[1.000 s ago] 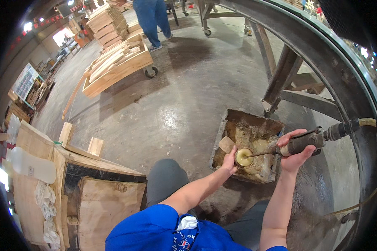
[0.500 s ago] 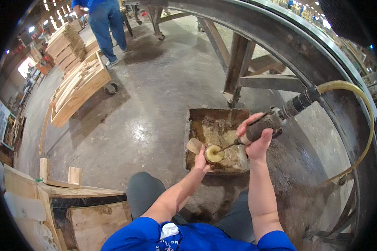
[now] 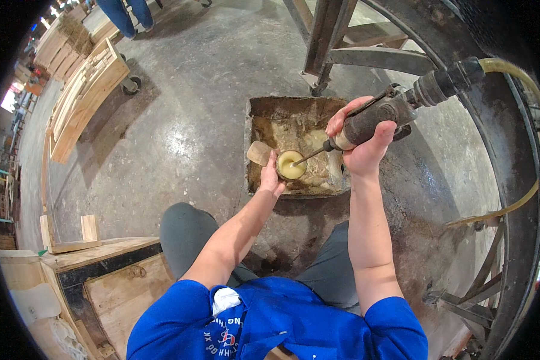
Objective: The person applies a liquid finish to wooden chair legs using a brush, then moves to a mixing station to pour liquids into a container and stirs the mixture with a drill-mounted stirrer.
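My left hand (image 3: pixel 270 177) is closed around a small round cup (image 3: pixel 292 174) of pale yellow, creamy liquid. A rounded, tan wooden-looking piece (image 3: pixel 258 153) sticks out beside that hand; whether it belongs to the cup is not clear. In my right hand (image 3: pixel 366 144) is a dark air drill (image 3: pixel 378 115), tilted, with a hose at its upper end. Its thin rod (image 3: pixel 309 156) dips into the liquid, which forms a swirl around the tip. Cup and rod are above a grimy metal tray (image 3: pixel 264 195) on the floor, crusted with yellowish residue.
A yellowish hose (image 3: pixel 525 192) loops down at the right by a steel frame (image 3: pixel 321 51). Left of my knee stands a wooden box (image 3: pixel 123 270) with wood pieces on top. Farther left is a wheeled wooden cart (image 3: pixel 90 102) of strips. A person's legs (image 3: pixel 126 15) show beyond.
The view has tipped downward, so the tray, both hands and the surroundings sit higher in the picture. Both hands keep their hold, with the rod still in the cup.
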Action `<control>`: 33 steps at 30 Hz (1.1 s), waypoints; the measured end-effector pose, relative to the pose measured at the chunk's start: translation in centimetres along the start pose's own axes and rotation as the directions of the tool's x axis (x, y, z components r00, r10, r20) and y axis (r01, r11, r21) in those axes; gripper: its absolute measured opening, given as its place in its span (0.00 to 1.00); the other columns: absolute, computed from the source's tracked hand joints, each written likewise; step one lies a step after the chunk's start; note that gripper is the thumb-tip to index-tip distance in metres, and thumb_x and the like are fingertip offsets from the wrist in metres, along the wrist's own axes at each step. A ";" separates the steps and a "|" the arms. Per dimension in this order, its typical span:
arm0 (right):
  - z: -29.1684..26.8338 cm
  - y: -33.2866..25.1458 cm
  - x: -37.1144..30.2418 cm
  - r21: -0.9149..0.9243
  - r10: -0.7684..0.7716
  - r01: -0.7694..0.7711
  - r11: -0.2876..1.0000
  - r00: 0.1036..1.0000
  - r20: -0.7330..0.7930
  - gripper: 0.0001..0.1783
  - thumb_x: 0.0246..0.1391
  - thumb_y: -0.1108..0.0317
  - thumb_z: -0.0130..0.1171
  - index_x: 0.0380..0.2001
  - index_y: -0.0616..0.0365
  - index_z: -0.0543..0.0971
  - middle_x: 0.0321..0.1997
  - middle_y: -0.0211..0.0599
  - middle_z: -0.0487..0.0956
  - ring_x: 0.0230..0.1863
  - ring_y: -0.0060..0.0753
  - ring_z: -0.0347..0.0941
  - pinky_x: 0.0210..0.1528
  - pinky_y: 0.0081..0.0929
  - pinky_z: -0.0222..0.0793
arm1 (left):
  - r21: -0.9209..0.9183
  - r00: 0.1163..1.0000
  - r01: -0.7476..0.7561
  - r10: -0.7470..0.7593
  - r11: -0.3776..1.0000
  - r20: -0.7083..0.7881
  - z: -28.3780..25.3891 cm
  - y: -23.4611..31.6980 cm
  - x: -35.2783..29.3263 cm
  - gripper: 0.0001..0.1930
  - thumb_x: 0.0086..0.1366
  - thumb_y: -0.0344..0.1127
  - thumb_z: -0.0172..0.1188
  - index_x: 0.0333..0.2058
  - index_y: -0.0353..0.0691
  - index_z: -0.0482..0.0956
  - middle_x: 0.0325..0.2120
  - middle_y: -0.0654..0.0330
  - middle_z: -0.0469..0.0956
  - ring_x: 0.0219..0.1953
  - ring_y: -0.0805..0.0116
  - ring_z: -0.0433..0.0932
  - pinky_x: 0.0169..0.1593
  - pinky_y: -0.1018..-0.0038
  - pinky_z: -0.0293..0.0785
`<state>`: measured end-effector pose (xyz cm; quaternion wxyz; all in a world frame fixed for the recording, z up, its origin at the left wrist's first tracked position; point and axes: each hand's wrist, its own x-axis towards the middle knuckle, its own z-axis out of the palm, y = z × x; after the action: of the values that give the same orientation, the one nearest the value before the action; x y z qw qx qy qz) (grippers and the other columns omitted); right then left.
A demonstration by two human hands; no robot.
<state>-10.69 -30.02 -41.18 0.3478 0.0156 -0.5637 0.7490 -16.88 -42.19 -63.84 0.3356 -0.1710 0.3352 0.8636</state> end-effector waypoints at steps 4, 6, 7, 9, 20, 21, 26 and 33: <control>-0.1 0.0 0.1 0.012 -0.003 0.003 1.000 1.000 0.002 0.44 0.35 0.21 0.47 0.28 0.58 0.68 0.16 0.36 0.69 0.19 0.32 0.68 0.24 0.28 0.65 | -0.065 0.997 -0.072 0.073 0.995 0.006 0.8 0.3 0.1 0.19 0.64 0.46 0.50 0.48 0.41 0.67 0.42 0.58 0.72 0.43 0.63 0.74 0.45 0.63 0.74; 0.0 0.2 0.0 0.045 -0.018 0.018 0.999 1.000 0.001 0.44 0.35 0.21 0.46 0.29 0.57 0.68 0.17 0.36 0.70 0.20 0.32 0.68 0.25 0.28 0.65 | -0.096 0.993 -0.113 0.114 0.989 0.009 0.3 0.9 0.5 0.19 0.64 0.46 0.50 0.48 0.41 0.68 0.41 0.59 0.72 0.43 0.64 0.74 0.45 0.63 0.74; 0.0 0.4 0.0 0.067 -0.030 0.030 0.997 1.000 -0.001 0.44 0.35 0.20 0.45 0.29 0.57 0.68 0.17 0.35 0.70 0.20 0.31 0.68 0.25 0.29 0.65 | -0.120 0.992 -0.129 0.130 0.984 -0.005 0.2 1.1 0.7 0.18 0.64 0.46 0.50 0.47 0.40 0.69 0.41 0.60 0.72 0.43 0.65 0.74 0.45 0.64 0.74; 0.1 0.6 0.1 0.092 -0.049 0.050 0.994 0.999 -0.017 0.45 0.35 0.20 0.44 0.29 0.57 0.68 0.17 0.35 0.69 0.20 0.31 0.67 0.26 0.29 0.65 | -0.072 0.984 -0.175 0.176 0.982 0.013 0.2 1.2 0.9 0.19 0.65 0.48 0.48 0.49 0.43 0.67 0.43 0.60 0.72 0.45 0.64 0.73 0.47 0.62 0.73; -0.4 1.2 0.4 0.149 -0.079 0.098 0.984 0.989 -0.128 0.46 0.34 0.18 0.40 0.28 0.55 0.67 0.18 0.35 0.68 0.21 0.32 0.65 0.27 0.33 0.63 | -0.132 0.953 -0.302 0.300 0.944 -0.034 0.6 2.7 1.2 0.21 0.64 0.47 0.50 0.50 0.41 0.67 0.41 0.61 0.71 0.43 0.68 0.73 0.45 0.67 0.74; -0.5 1.3 0.5 0.168 -0.076 0.099 0.981 0.987 -0.140 0.45 0.34 0.18 0.40 0.28 0.55 0.67 0.18 0.35 0.68 0.21 0.32 0.65 0.27 0.32 0.63 | -0.138 0.951 -0.309 0.308 0.941 -0.026 0.5 2.8 1.4 0.21 0.64 0.48 0.50 0.50 0.41 0.67 0.42 0.61 0.71 0.43 0.68 0.73 0.46 0.67 0.74; -1.2 1.6 0.4 0.242 -0.087 0.127 0.962 0.982 -0.167 0.44 0.36 0.20 0.43 0.30 0.57 0.68 0.18 0.36 0.69 0.21 0.33 0.66 0.26 0.32 0.64 | -0.170 0.958 -0.286 0.282 0.943 -0.047 0.1 3.0 1.8 0.23 0.64 0.47 0.51 0.52 0.40 0.66 0.46 0.60 0.70 0.46 0.67 0.71 0.49 0.66 0.72; -0.8 1.1 0.4 0.249 -0.052 0.096 0.964 0.982 -0.179 0.42 0.36 0.20 0.43 0.29 0.52 0.67 0.20 0.31 0.67 0.21 0.29 0.64 0.28 0.31 0.62 | -0.175 0.951 -0.310 0.304 0.934 -0.064 -0.1 3.1 2.4 0.22 0.64 0.46 0.50 0.52 0.40 0.67 0.51 0.62 0.67 0.50 0.68 0.69 0.52 0.68 0.69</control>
<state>-11.24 -29.26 -42.22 0.4177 0.0171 -0.4294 0.8005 -20.77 -42.86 -63.78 0.1734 -0.1621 0.2831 0.9293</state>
